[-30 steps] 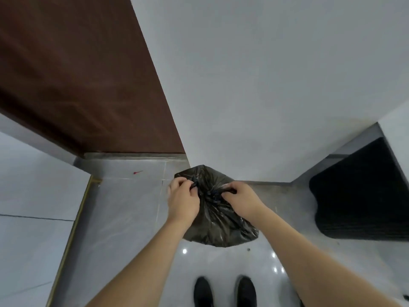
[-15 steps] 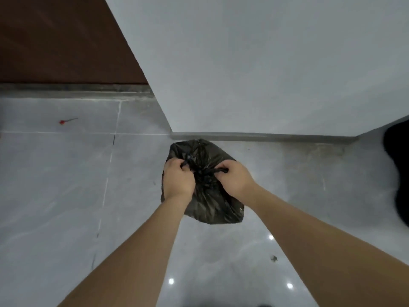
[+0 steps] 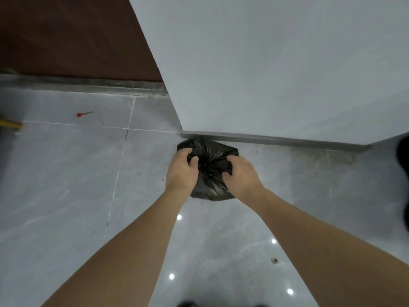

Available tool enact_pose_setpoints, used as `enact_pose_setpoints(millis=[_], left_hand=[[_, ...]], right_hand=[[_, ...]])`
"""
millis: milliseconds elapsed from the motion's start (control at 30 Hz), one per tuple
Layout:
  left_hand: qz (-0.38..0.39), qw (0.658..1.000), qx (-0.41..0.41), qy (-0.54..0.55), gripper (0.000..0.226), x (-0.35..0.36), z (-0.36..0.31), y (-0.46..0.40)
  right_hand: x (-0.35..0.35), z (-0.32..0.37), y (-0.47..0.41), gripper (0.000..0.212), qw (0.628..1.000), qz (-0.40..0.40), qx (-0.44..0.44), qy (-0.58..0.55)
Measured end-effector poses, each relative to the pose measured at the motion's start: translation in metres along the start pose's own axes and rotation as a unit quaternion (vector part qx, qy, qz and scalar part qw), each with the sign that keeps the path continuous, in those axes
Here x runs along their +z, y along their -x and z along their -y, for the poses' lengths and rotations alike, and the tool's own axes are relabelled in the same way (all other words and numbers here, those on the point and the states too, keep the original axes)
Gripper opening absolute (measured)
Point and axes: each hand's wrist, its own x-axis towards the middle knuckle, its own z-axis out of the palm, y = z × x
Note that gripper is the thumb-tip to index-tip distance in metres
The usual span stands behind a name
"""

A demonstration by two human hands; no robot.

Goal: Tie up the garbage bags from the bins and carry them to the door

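Note:
A small black garbage bag (image 3: 210, 167) with a gathered, knotted top rests low against the foot of the grey wall. My left hand (image 3: 181, 171) presses on the bag's left side, fingers curled over the plastic. My right hand (image 3: 241, 176) holds the right side, with its fingers curled into the plastic. The knot shows between the two hands. The brown door (image 3: 73, 34) fills the upper left, beyond a grey threshold strip (image 3: 88, 85).
Glossy grey floor tiles (image 3: 62, 185) spread to the left and below. The grey wall corner (image 3: 265, 69) juts out directly ahead. A dark mat edge (image 3: 404, 156) shows at the far right. A small red scrap (image 3: 81, 114) and a crumb (image 3: 274, 260) lie on the floor.
Both hands have let go of the knot ends and shifted onto the bag's sides. The bag has gone down and forward to the base of the wall.

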Motion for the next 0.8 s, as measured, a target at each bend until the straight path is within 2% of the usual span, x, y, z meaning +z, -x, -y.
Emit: enact_pose_setpoints(millis=[167, 333, 567, 800], left_hand=[[-0.010, 0.997, 0.057, -0.057, 0.036, -0.084, -0.085, 0.060], [-0.013, 0.981, 0.158, -0.115, 0.043, -0.191, -0.216, 0.129], [-0.103, 0.943, 0.252, -0.192, 0.043, -0.361, -0.375, 0.275], [-0.207, 0.922, 0.285, -0.161, 0.046, -0.490, -0.458, 0.400]], right_hand=[[-0.096, 0.048, 0.080, 0.051, 1.000, 0.005, -0.021, 0.019], [-0.227, 0.117, 0.177, 0.049, 0.997, -0.025, -0.051, 0.044], [-0.407, 0.226, 0.366, 0.052, 0.994, -0.075, -0.071, 0.047], [-0.521, 0.293, 0.517, 0.053, 0.974, -0.184, -0.128, 0.043]])
